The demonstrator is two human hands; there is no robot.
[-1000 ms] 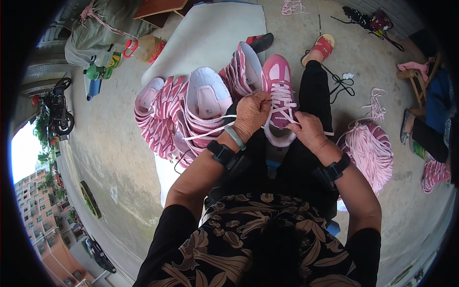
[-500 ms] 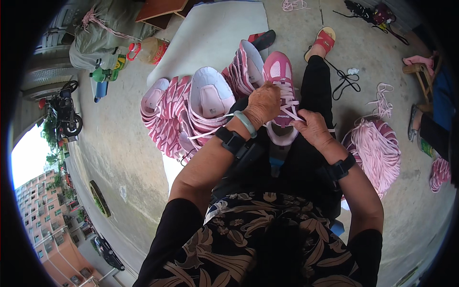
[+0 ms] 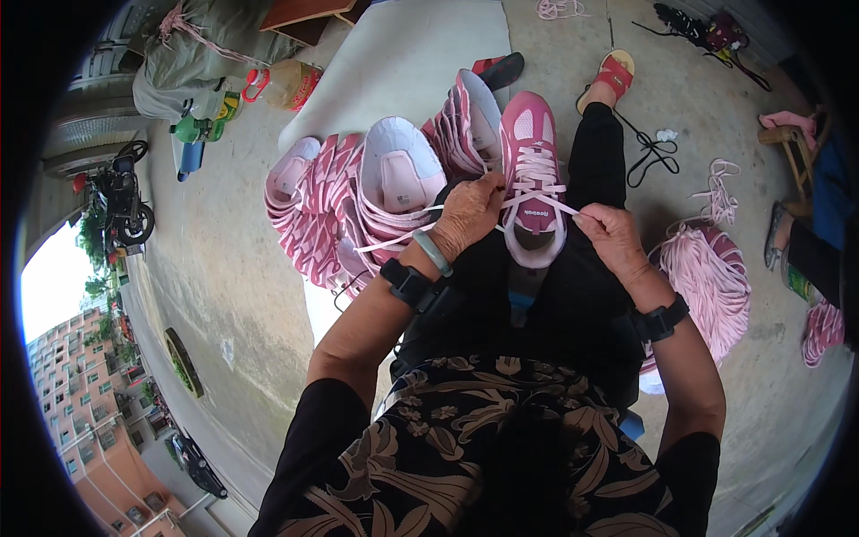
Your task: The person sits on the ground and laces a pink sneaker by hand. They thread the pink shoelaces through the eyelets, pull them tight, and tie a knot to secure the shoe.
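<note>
A pink shoe (image 3: 530, 125) rests on my lap, toe pointing away, its light pink shoelace (image 3: 538, 173) threaded across the tongue. To the left of it, my left hand (image 3: 472, 211) is closed in a pinch on one lace end, which trails on past the wrist. My right hand (image 3: 612, 238) pinches the other end at the shoe's right side. Both ends stretch outward from the top of the lacing, the right one taut. Left of my knee stand nested stacks of pink shoe uppers (image 3: 400, 170) with pale linings.
A big bundle of pink laces (image 3: 707, 277) lies at right. More laces (image 3: 716, 192) and a black cord (image 3: 651, 154) are on the concrete floor. A white sheet (image 3: 403, 54) spreads ahead, near bottles (image 3: 291, 85). A motorcycle (image 3: 128, 213) stands far left.
My hands have moved apart from over the shoe, the left outward to the left and the right outward to the right, drawing the lace ends out. The tongue and heel opening now show more.
</note>
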